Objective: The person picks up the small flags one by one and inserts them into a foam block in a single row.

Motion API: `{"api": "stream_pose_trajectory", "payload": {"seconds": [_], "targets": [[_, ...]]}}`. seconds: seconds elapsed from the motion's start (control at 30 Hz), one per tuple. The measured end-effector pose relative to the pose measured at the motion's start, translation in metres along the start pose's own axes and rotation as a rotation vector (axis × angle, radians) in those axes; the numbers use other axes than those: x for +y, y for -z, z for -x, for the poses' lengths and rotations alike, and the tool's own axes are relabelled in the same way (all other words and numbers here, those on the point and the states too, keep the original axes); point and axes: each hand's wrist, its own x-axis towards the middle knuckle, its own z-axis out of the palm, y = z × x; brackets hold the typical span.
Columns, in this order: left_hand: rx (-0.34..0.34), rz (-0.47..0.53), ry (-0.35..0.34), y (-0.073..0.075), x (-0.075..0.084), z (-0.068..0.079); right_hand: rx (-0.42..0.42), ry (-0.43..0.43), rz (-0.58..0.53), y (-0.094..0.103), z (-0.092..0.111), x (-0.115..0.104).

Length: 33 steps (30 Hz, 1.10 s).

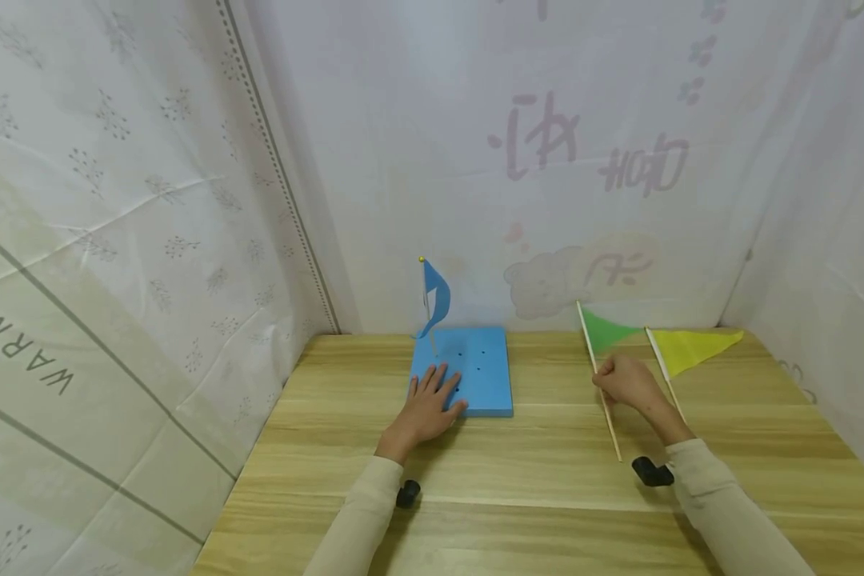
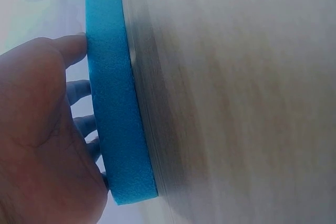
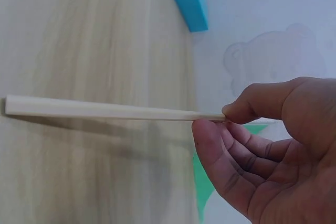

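Observation:
A blue foam block [image 1: 490, 376] with several small holes lies at the back of the table, and a blue flag [image 1: 441, 300] on a gold-tipped stick stands in it near its far left corner. Fingers spread, my left hand [image 1: 426, 406] rests on the block's near left part. In the left wrist view the block's side [image 2: 118, 108] shows beside the hand. My right hand [image 1: 628, 384] pinches the wooden stick [image 3: 105, 108] of a green flag [image 1: 606, 330] between thumb and fingers. Right of it a yellow flag [image 1: 694, 350] lies on the table, its stick partly behind my wrist.
The wood-grain table [image 1: 540, 480] is bordered by printed curtains [image 1: 418, 160] at the back and both sides. Black camera mounts [image 1: 651, 472] stick out from both sleeves, low over the tabletop.

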Motion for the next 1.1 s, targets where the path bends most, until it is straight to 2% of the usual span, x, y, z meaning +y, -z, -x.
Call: {"api": "stream_pose_trajectory", "payload": {"seconds": [0.23,0.4,0.73,0.93,1.1], "targets": [[-0.01,0.015,0.004,0.006,0.008,0.004,0.007,0.0,-0.1,-0.002,0.0,-0.017],[-0.008,0.013,0.009,0.006,0.009,0.006,0.004,-0.011,-0.103,-0.003,-0.005,-0.027],[-0.019,0.002,0.01,0.001,0.001,0.0,0.014,0.027,-0.122,-0.002,-0.017,-0.048],[0.016,0.019,-0.006,-0.004,-0.004,-0.002,0.024,0.06,-0.14,-0.006,-0.022,-0.06],[0.018,0.022,-0.007,-0.004,-0.004,-0.002,0.035,0.091,-0.153,-0.01,-0.028,-0.073]]}}
